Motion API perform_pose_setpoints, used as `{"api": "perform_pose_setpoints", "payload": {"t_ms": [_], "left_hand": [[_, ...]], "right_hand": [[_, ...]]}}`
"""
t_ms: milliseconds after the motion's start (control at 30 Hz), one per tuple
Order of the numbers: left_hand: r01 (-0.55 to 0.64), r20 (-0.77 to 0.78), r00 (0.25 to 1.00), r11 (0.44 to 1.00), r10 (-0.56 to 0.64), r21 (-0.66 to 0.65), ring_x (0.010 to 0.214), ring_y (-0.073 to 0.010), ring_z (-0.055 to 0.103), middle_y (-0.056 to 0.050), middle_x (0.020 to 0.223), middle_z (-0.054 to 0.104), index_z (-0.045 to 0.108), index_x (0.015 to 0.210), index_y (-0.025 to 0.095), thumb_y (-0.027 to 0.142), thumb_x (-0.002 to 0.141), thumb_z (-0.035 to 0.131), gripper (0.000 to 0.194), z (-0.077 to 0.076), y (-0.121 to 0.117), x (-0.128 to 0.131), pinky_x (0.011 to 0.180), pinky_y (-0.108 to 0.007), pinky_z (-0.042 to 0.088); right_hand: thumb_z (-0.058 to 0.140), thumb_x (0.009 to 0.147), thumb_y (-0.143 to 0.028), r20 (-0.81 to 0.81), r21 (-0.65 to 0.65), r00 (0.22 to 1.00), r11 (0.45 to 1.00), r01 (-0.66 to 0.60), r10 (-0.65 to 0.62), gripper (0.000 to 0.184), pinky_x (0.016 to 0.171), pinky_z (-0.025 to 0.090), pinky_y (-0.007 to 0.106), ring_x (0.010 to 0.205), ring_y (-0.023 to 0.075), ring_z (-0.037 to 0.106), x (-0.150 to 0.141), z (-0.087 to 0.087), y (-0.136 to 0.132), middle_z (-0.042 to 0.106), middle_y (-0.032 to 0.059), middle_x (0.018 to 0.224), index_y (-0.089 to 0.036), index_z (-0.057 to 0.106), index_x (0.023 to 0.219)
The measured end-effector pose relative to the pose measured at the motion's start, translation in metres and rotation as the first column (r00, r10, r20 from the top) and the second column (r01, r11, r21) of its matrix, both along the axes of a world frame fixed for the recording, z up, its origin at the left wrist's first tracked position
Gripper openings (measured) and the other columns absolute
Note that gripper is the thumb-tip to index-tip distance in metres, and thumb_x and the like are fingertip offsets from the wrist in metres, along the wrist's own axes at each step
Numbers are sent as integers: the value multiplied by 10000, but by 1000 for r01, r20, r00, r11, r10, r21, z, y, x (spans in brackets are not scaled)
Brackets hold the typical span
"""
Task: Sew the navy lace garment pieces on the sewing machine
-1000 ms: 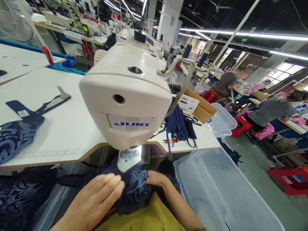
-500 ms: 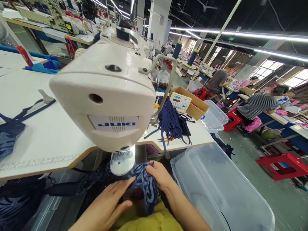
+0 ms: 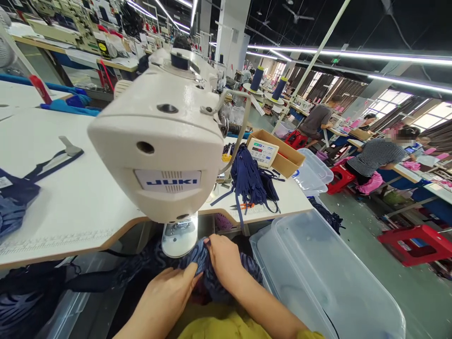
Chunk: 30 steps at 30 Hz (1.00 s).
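Observation:
A navy lace bra (image 3: 198, 255) is bunched between my hands, just in front of the small lit bed (image 3: 179, 242) of the JUKI sewing machine (image 3: 165, 141). My left hand (image 3: 169, 289) pinches its near edge, thumb on top. On the other side, my right hand (image 3: 224, 259) is closed on the lace with its fingers curled over. The machine head hides the needle area from me. More dark lace trails leftward below the table edge, linked to a dark band (image 3: 93, 280).
Another navy bra (image 3: 17, 197) lies on the white table (image 3: 88, 197). To the right are navy straps (image 3: 247, 176), orange-handled snips (image 3: 246, 205), a control panel (image 3: 262, 153) and a cardboard box (image 3: 282, 160). A clear plastic bin (image 3: 328, 263) stands right of me. Co-workers sit farther off.
My left hand lets go of a narrow strip near the machine bed, opens over the lace, then pinches it. My right hand rises from low on the bra to its upper edge.

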<state>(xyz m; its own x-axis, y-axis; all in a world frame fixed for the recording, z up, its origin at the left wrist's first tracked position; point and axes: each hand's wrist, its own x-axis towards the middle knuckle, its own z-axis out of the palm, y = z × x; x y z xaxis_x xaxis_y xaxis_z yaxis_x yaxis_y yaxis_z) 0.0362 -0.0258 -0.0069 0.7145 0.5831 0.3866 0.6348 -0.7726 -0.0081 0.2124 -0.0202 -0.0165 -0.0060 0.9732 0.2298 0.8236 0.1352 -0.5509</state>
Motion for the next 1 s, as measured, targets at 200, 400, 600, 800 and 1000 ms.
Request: {"api": "perform_pose_setpoints", "payload": {"t_ms": [200,400,600,800,1000], "left_hand": [[-102,-133,990,877,43,-469,808,-232,688,-127,880,711,525,1182,76,107,917,321,335,8,0,9,720,-323,537],[-189,-289,957,782,12,-594,800,-321,690,-153,870,710,524,1191,52,39,884,234,422,8,-5,15,722,-470,532],[-27,132,982,787,137,-617,1294,-313,467,-191,1387,491,336,1409,169,447,853,597,674,9,-1,-12,1056,-471,408],[314,460,887,702,22,-640,870,-132,643,26,964,669,555,1156,271,522,813,635,433,49,3,-45,764,-177,512],[-51,408,912,998,36,28,925,-156,624,-12,983,670,594,1114,233,281,917,559,205,66,17,-44,886,-261,428]], "right_hand": [[249,1003,-453,-581,-14,801,982,-189,146,407,595,402,231,632,144,520,-6,8,-7,555,1,689,-199,506,816],[317,989,-273,-25,142,998,988,-58,62,327,626,401,267,681,182,585,-13,-10,-10,630,70,774,-172,562,796],[484,969,-291,-87,-44,918,920,-391,386,158,691,430,186,796,133,658,3,37,-17,706,-6,888,-221,625,968],[515,952,-292,-22,6,741,741,-671,671,185,727,417,167,856,110,642,-1,81,-31,687,-16,993,-257,660,1060],[510,944,-347,-163,155,932,942,-299,323,185,695,399,231,808,151,607,-17,85,-2,658,5,841,-241,660,926]]}}
